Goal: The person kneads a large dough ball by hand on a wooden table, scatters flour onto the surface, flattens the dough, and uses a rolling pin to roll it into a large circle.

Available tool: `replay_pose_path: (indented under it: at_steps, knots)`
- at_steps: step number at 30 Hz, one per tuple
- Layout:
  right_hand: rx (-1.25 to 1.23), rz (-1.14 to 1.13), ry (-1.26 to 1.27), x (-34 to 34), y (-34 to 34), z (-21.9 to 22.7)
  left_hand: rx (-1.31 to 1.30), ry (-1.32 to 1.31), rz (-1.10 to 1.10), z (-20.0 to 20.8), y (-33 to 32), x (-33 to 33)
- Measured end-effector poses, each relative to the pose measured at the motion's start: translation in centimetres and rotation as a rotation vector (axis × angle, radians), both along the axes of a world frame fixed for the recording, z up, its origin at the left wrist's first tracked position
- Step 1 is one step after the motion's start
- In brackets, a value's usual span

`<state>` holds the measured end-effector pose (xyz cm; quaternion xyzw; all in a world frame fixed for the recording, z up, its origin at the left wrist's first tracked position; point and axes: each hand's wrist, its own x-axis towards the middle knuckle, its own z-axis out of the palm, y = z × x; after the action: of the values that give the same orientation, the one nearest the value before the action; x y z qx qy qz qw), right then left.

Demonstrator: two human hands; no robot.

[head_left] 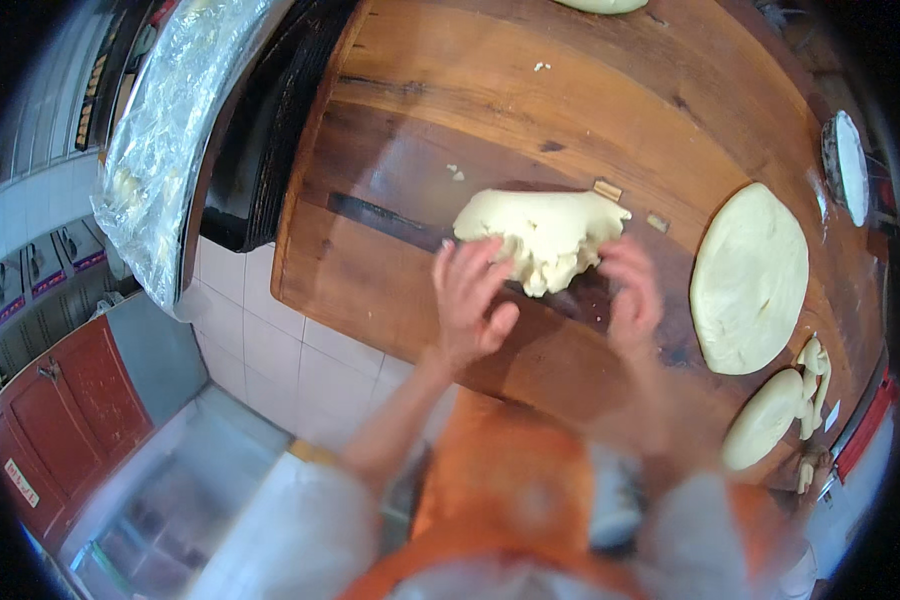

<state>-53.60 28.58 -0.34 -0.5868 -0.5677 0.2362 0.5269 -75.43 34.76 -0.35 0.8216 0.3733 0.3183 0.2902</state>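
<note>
Your left hand (473, 305) and right hand (633, 300) flank the ragged dough lump (542, 228) toward the tabletop's (450, 95) near side, fingers apart; the blurred right one may be touching it.

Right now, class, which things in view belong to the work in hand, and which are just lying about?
In use:
- left hand and right hand, both at the dough lump's edge
- dough lump
- wooden table, beneath it

Apparently lying about:
- large flat dough piece
- smaller dough piece
- dough strips
- clear plastic sheeting, far left
</note>
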Motion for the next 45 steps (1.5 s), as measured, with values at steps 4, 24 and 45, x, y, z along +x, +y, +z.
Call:
replay_pose_path:
  at_steps: [4, 24, 45]
  knots:
    - [-0.243, -0.186, 0.044, 2.9, 7.2, -0.5, -0.193, -0.103, 0.350, -0.7, 6.3, 3.8]
    - [-0.056, -0.056, -0.308, -7.9, 5.2, -3.8, -0.284, 0.037, 0.441, -2.8, 1.3, 2.3]
    - [-0.037, 0.171, 0.277, -3.9, 6.2, 1.0, -0.002, -0.305, 0.210, 1.2, 3.5, 1.4]
